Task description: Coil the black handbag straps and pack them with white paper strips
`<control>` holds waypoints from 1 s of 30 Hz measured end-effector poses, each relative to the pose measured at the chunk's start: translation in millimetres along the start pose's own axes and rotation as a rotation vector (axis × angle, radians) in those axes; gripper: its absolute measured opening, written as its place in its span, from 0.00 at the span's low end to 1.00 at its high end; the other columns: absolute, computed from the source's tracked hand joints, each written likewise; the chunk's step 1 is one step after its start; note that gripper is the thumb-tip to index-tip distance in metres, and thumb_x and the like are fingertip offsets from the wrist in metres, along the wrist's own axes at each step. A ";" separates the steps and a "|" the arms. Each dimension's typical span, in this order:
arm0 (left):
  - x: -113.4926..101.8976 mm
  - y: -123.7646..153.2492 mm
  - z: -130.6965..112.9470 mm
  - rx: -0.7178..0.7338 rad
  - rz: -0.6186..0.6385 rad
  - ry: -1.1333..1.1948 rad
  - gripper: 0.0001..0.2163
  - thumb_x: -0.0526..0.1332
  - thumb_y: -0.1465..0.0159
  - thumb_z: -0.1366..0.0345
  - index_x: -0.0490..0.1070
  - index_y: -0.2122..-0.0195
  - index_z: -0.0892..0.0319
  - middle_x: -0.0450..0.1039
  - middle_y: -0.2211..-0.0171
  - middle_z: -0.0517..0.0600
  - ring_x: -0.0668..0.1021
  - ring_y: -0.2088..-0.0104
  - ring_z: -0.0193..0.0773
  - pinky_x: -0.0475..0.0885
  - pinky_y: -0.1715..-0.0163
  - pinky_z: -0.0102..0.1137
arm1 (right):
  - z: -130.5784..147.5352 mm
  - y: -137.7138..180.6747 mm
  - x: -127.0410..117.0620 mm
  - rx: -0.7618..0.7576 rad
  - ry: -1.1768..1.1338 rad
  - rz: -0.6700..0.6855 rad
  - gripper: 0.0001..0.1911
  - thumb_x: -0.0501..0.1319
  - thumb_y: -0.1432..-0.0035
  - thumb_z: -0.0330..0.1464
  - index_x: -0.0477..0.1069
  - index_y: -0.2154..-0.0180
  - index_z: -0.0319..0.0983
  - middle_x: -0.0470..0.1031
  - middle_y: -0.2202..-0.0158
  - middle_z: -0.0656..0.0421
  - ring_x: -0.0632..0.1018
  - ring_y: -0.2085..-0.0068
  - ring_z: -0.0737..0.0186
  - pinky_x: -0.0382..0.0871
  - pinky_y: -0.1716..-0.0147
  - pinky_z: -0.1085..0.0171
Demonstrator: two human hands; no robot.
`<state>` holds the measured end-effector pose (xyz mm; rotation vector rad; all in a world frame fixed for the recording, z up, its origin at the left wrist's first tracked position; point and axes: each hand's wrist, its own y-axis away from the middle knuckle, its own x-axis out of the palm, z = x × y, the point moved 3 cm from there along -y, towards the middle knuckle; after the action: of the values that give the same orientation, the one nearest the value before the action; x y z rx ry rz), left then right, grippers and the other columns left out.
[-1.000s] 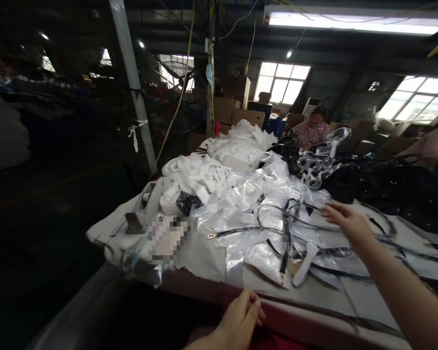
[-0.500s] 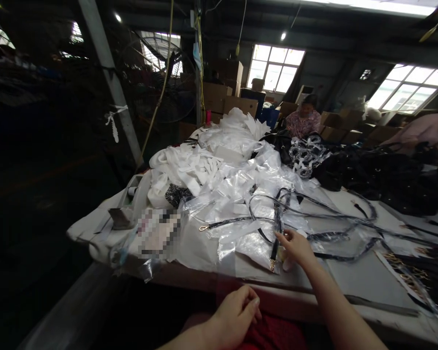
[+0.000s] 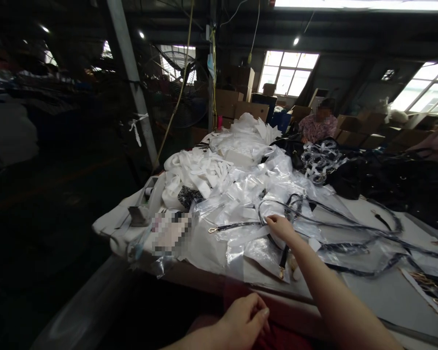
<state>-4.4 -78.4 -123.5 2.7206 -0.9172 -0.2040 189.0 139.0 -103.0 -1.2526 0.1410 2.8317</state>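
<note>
The black strap (image 3: 237, 225), loose beneath the right hand (image 3: 282, 227), is touched from above; closure cannot be told. The left hand (image 3: 246, 321) is curled shut, idle.

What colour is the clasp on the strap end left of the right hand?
Gold; the clasp shows best in the head view, against the clear plastic.

Crowded counter (image 3: 372, 291), bare only near its front right edge

The counter shows a bare strip at front right, between the looping black straps (image 3: 350, 231) and the rim. Around the right hand (image 3: 282, 227), clear plastic bags (image 3: 241, 201) overlap thickly, with straps lying across them. Farther back, a heap of white fabric strips (image 3: 199, 172) and a row of dark bags (image 3: 390, 177) close off the far side.
</note>
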 end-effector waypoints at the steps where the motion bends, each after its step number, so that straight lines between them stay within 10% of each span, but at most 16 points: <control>1: -0.1 0.5 -0.2 -0.009 0.005 -0.019 0.12 0.51 0.33 0.57 0.65 0.63 0.61 0.76 0.67 0.53 0.77 0.67 0.37 0.70 0.65 0.31 | 1.1 -0.7 8.1 0.019 0.001 0.006 0.10 0.65 0.46 0.38 0.74 0.69 0.36 0.76 0.69 0.58 0.76 0.63 0.60 0.67 0.55 0.55; 6: -6.0 8.8 -5.2 -0.048 -0.006 -0.051 0.11 0.52 0.34 0.58 0.68 0.62 0.61 0.77 0.66 0.53 0.78 0.65 0.39 0.71 0.65 0.31 | 0.4 -1.3 18.1 0.096 -0.171 -0.020 0.10 0.68 0.50 0.34 0.70 0.74 0.36 0.72 0.74 0.61 0.74 0.65 0.60 0.67 0.57 0.56; 17: -1.4 3.4 -5.5 -0.046 -0.025 0.000 0.10 0.53 0.35 0.60 0.68 0.61 0.61 0.77 0.66 0.55 0.78 0.66 0.41 0.71 0.65 0.33 | 12.4 -2.5 -58.1 0.060 -0.930 -0.136 0.20 0.71 0.65 0.36 0.70 0.66 0.41 0.76 0.66 0.60 0.77 0.64 0.62 0.71 0.62 0.65; 24: -9.1 -4.0 -18.2 0.099 -0.073 0.114 0.17 0.53 0.35 0.52 0.67 0.63 0.64 0.75 0.67 0.54 0.75 0.69 0.36 0.69 0.66 0.31 | 53.7 24.2 -103.4 -0.112 -1.144 -0.195 0.20 0.67 0.48 0.40 0.69 0.53 0.51 0.77 0.60 0.65 0.77 0.58 0.67 0.70 0.58 0.66; 30: -9.3 -25.6 -33.2 0.084 -0.003 0.422 0.34 0.52 0.46 0.32 0.66 0.63 0.65 0.72 0.71 0.53 0.72 0.73 0.33 0.65 0.71 0.29 | 116.3 84.0 -132.7 -0.317 -1.402 -0.138 0.04 0.63 0.41 0.37 0.73 0.62 0.46 0.77 0.66 0.66 0.77 0.59 0.65 0.72 0.52 0.59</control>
<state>10.0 -46.4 -98.7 2.6814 -0.8100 0.4022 186.4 66.9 78.6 0.8460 -0.4206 2.9035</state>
